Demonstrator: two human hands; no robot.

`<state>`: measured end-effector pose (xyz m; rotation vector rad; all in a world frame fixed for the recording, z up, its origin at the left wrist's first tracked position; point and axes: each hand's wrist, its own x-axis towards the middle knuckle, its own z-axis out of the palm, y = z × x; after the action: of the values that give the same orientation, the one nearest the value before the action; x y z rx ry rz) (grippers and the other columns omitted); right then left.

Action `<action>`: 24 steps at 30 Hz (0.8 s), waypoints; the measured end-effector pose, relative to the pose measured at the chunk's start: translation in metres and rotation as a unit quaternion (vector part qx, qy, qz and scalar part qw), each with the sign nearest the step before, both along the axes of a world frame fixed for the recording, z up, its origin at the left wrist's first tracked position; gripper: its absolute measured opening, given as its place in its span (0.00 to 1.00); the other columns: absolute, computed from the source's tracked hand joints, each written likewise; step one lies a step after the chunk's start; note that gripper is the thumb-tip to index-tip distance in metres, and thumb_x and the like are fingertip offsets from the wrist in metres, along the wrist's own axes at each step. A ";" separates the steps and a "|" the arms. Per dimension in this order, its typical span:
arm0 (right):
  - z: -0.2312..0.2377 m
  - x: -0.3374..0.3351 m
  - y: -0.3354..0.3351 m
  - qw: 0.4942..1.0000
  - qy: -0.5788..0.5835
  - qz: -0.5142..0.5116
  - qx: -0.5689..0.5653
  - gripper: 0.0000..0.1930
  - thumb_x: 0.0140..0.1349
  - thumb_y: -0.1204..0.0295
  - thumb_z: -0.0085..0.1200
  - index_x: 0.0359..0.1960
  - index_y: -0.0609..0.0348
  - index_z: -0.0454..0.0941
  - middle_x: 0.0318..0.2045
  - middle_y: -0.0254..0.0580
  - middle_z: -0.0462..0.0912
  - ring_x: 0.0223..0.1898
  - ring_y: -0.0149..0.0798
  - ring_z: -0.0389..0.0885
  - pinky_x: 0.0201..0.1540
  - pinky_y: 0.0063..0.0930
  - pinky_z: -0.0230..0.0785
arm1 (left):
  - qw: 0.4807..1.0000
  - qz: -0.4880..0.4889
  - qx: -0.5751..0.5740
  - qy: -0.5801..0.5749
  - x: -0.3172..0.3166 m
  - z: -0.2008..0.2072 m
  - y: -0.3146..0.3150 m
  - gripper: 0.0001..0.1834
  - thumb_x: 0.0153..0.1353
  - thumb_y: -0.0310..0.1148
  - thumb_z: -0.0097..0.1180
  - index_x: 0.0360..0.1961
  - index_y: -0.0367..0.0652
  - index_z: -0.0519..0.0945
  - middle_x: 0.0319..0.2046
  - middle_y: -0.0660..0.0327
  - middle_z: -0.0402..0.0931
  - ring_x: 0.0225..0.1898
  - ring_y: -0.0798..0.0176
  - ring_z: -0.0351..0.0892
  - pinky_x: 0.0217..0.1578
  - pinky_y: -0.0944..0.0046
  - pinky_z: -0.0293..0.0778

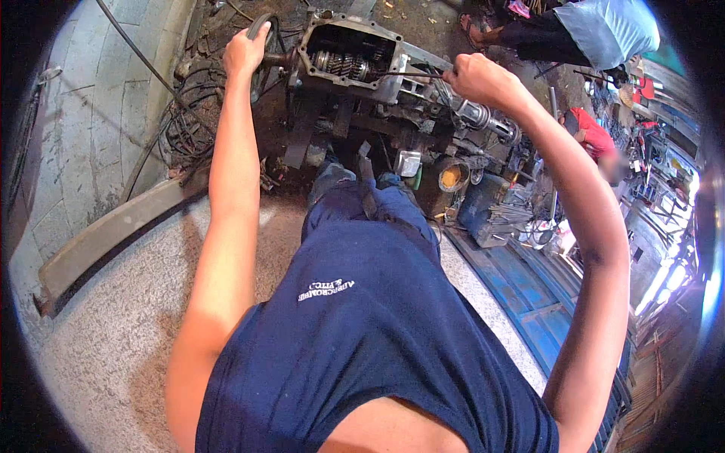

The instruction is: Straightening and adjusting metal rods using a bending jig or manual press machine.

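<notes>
An open metal gearbox lies ahead of me, with toothed gears showing inside its cavity. At its left end a dark wheel sits on the shaft, seen nearly edge-on. My left hand is closed round the top of that wheel's rim, thumb upward. My right hand grips a thin dark rod whose far end reaches left to the gears. Whether the rod's tip touches a gear is too small to tell. The rod's handle end is hidden in my fist.
Cables lie tangled by the left wall. Below the gearbox's right part stand a can with orange contents and a blue container. One person is at the upper right; another in red is farther right, among scattered parts.
</notes>
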<state>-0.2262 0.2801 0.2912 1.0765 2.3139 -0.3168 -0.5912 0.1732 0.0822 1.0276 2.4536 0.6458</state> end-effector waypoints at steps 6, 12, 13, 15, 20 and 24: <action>0.001 0.005 0.004 0.999 -0.037 -0.004 -0.014 0.21 0.63 0.58 0.44 0.38 0.68 0.78 0.39 0.62 0.79 0.45 0.59 0.77 0.49 0.47 0.71 | 1.000 0.027 0.013 0.002 0.008 0.002 -0.003 0.34 0.55 0.64 0.49 0.47 0.44 0.80 0.38 0.44 0.80 0.43 0.41 0.78 0.45 0.47 0.72; -0.005 0.010 0.000 1.000 0.005 -0.005 0.004 0.22 0.63 0.57 0.46 0.32 0.69 0.77 0.35 0.65 0.79 0.41 0.61 0.78 0.44 0.49 0.71 | 0.996 0.063 0.056 0.024 0.024 0.015 -0.030 0.40 0.54 0.65 0.50 0.45 0.32 0.78 0.38 0.41 0.79 0.43 0.42 0.79 0.44 0.49 0.73; -0.007 0.013 -0.002 1.000 0.010 -0.013 0.012 0.22 0.63 0.57 0.46 0.31 0.70 0.77 0.35 0.65 0.79 0.41 0.61 0.78 0.44 0.49 0.71 | 0.993 0.065 0.086 0.047 0.028 0.012 -0.039 0.39 0.55 0.63 0.51 0.45 0.32 0.79 0.36 0.41 0.80 0.41 0.42 0.79 0.43 0.50 0.73; -0.009 0.014 0.003 0.999 0.017 -0.021 0.021 0.22 0.63 0.57 0.47 0.31 0.71 0.77 0.34 0.66 0.79 0.41 0.61 0.78 0.44 0.48 0.71 | 0.987 0.065 0.139 0.034 0.031 -0.003 -0.055 0.33 0.57 0.58 0.52 0.42 0.32 0.80 0.31 0.44 0.81 0.36 0.43 0.81 0.40 0.51 0.74; -0.017 0.015 0.013 0.997 -0.019 -0.042 -0.058 0.24 0.61 0.57 0.47 0.38 0.74 0.76 0.39 0.69 0.78 0.44 0.60 0.78 0.49 0.44 0.71 | 0.948 0.069 0.303 0.070 0.044 -0.032 -0.081 0.23 0.59 0.49 0.57 0.33 0.33 0.79 0.23 0.48 0.79 0.27 0.46 0.81 0.27 0.56 0.73; -0.015 0.009 -0.006 0.999 0.029 -0.039 -0.013 0.25 0.61 0.56 0.49 0.29 0.73 0.76 0.32 0.67 0.79 0.39 0.62 0.78 0.44 0.48 0.71 | 0.965 0.069 0.251 -0.018 0.031 -0.046 -0.088 0.26 0.57 0.51 0.58 0.38 0.33 0.79 0.32 0.45 0.80 0.37 0.44 0.79 0.36 0.52 0.72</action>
<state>-0.2169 0.2744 0.2758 1.1605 2.3170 -0.4114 -0.5600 0.0851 0.0367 1.0050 2.3962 1.3710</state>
